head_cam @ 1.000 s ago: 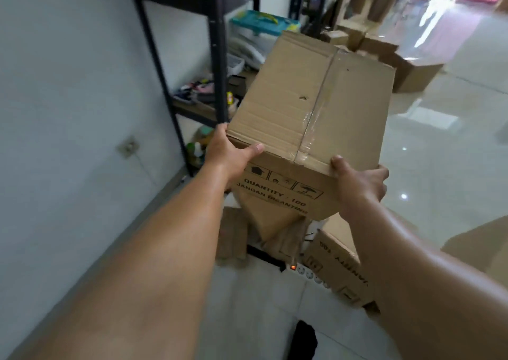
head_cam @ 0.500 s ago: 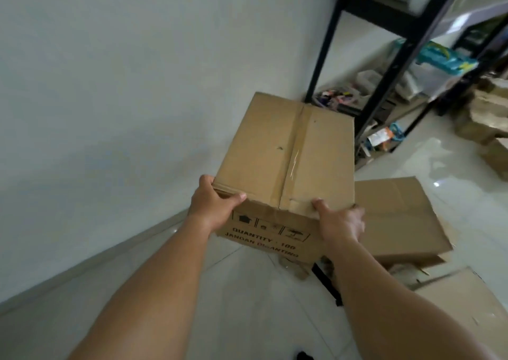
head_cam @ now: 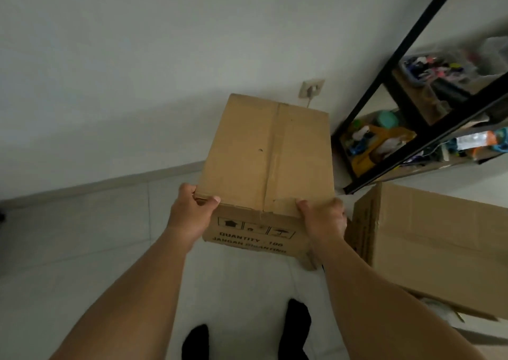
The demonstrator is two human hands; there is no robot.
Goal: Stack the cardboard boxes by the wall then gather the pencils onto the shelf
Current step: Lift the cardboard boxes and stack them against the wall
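Note:
A taped brown cardboard box with black print on its near side is held in front of me, close to the white wall. My left hand grips its near left top corner. My right hand grips the near right corner, fingers wrapped around the side. A second, larger cardboard box lies on the floor to the right, partly behind my right arm. The black metal shelf stands at the right against the wall. Whether pencils are among its clutter I cannot tell.
A wall socket with a plugged cable sits on the wall just beyond the held box. Colourful items crowd the shelf's lower levels. White floor tiles spread to the left. My dark-socked feet show at the bottom.
I have turned further left toward the wall and the view has tilted down. The held box has come lower and nearer the wall, and both hands keep their grip.

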